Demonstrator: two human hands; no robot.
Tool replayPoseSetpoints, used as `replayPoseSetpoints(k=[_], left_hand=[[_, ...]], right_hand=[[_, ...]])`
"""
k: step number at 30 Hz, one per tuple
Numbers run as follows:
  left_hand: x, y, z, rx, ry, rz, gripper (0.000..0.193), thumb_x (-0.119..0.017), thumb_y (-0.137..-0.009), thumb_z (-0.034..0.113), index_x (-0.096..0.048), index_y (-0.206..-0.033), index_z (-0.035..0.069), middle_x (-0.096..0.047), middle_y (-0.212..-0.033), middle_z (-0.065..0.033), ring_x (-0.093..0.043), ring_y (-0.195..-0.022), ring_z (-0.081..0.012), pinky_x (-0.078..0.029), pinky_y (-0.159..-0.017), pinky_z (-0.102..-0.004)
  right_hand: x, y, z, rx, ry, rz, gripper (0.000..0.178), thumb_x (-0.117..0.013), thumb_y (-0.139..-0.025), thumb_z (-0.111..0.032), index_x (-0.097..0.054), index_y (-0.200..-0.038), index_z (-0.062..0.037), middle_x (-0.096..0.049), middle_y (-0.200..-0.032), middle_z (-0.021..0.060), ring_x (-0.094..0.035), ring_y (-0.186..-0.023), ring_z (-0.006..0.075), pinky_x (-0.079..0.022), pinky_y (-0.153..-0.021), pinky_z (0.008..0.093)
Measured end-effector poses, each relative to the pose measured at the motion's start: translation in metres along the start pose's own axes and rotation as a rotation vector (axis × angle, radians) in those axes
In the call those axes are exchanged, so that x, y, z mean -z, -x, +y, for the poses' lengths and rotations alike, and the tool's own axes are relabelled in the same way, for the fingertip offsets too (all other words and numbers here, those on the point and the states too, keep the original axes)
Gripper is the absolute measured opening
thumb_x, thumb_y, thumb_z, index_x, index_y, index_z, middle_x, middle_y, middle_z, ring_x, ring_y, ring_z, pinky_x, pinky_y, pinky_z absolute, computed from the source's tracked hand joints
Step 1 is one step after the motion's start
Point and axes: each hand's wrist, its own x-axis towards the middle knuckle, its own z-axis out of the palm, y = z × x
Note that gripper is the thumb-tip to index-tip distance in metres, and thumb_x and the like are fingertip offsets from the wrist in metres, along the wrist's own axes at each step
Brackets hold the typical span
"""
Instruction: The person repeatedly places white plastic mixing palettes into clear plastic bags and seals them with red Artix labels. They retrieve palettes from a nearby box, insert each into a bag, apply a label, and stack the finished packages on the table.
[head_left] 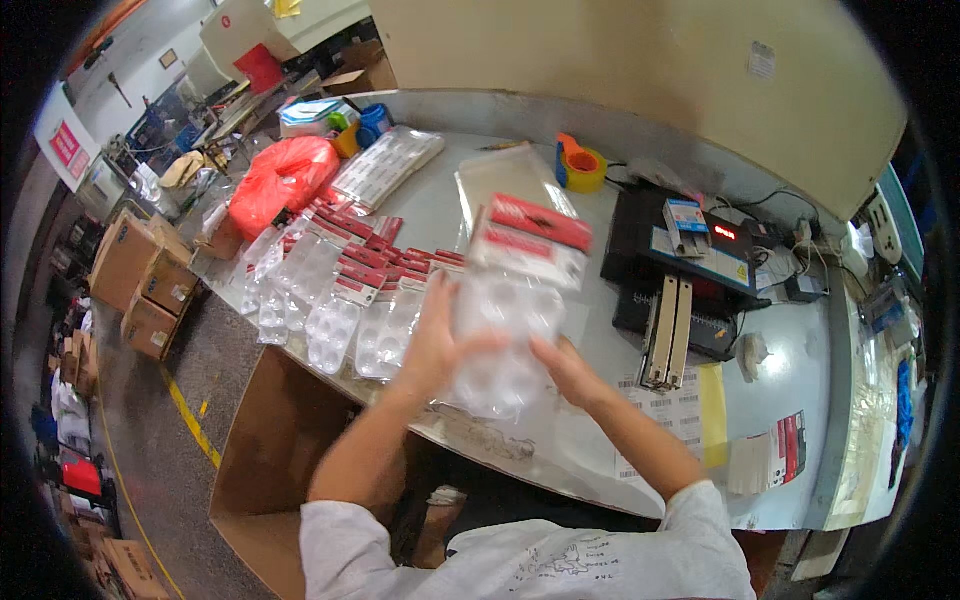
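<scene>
Over the near edge of the table I hold a clear-bagged white tray with round wells (508, 345), which has a red and white header card (530, 236) at its top. It is blurred by motion. My left hand (440, 345) grips its left side, the thumb lying across the front. At the lower right edge, my right hand (568, 370) pinches it with the thumb in front; the other fingers are partly hidden. Several similar bagged trays (332, 325) with red cards lie overlapping to the left of my left hand.
A heat sealer-like black machine (690, 250) and a metal bar (668, 335) stand at right, near a stack of header cards (770, 455). Behind are clear bags (510, 180), a yellow tape roll (583, 168) and a red plastic bag (285, 185). An open carton (270, 440) stands below the table edge.
</scene>
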Motion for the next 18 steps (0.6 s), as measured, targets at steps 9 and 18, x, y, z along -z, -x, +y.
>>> replayPoseSetpoints(k=[9,18], left_hand=[[0.070,-0.067,-0.022,0.543,0.370,-0.289,0.058,-0.061,-0.078,0.042,-0.052,-0.118,0.000,-0.059,-0.111,-0.0103,-0.060,-0.094,-0.0195,-0.045,-0.085,-0.0306],[0.001,0.041,-0.010,-0.361,-0.010,-0.316,0.134,-0.082,-0.050,0.052,-0.003,-0.138,-0.011,-0.018,-0.139,-0.0286,-0.021,-0.129,-0.0419,-0.019,-0.107,-0.0471]], right_hand=[[-0.045,-0.092,-0.016,-0.306,-0.047,0.089,0.092,-0.058,-0.069,-0.070,-0.042,-0.132,-0.0057,-0.046,-0.130,0.0127,-0.043,-0.119,0.0279,-0.028,-0.099,0.0465],[0.033,0.054,0.027,0.362,0.800,-0.402,0.072,-0.078,-0.065,-0.027,-0.049,-0.127,-0.0050,-0.050,-0.129,0.0110,-0.046,-0.119,0.0281,-0.030,-0.103,0.0455]])
